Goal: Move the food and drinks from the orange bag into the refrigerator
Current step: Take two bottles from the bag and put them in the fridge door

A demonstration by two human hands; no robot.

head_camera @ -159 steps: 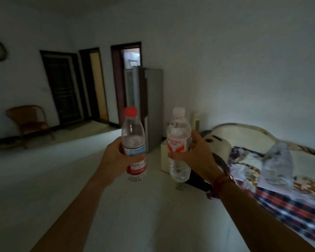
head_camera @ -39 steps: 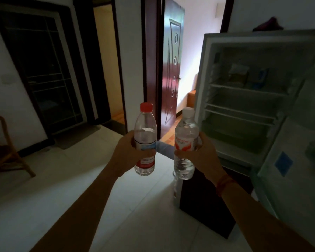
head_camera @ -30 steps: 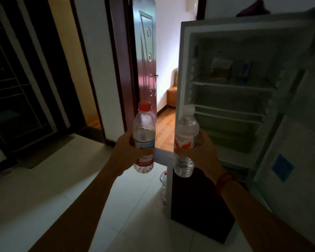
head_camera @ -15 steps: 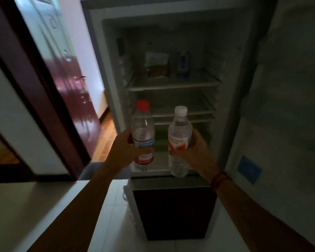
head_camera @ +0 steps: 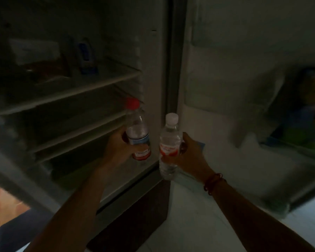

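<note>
At nine o'clock we see the open fridge (head_camera: pixel 153 73), its top shelf (head_camera: pixel 69 91) carrying a pale packet (head_camera: pixel 35 51) and a small blue-labelled carton (head_camera: pixel 86 57), both too dim and blurred for us to identify. The shelves below it appear bare, which we take as the reason both bottles are brought to this height.

Just left of centre, our left hand (head_camera: pixel 120 148) is wrapped around the label of the red-capped bottle (head_camera: pixel 137 131), fingers closed on it from the left, thumb side hidden. We hold it upright, cap at twelve o'clock, so that it can stand on a shelf. It is in front of the cabinet's right wall, at the mouth of the compartment and not yet resting on anything.

Just right of centre, our right hand (head_camera: pixel 187 155) clasps the white-capped bottle (head_camera: pixel 169 146) from the right, fingers curled around its red-and-white label. It too is upright and hangs in front of the hinge gap, between cabinet and door (head_camera: pixel 235 88), a little lower than its neighbour and close beside it without touching. Both bottles are clear plastic; their fill level we cannot tell in this light.

At three o'clock a door bin (head_camera: pixel 296 148) holds a colourful packet (head_camera: pixel 311 106), blurred. We judge either the bare shelves or this door rack could take the bottles.
</note>
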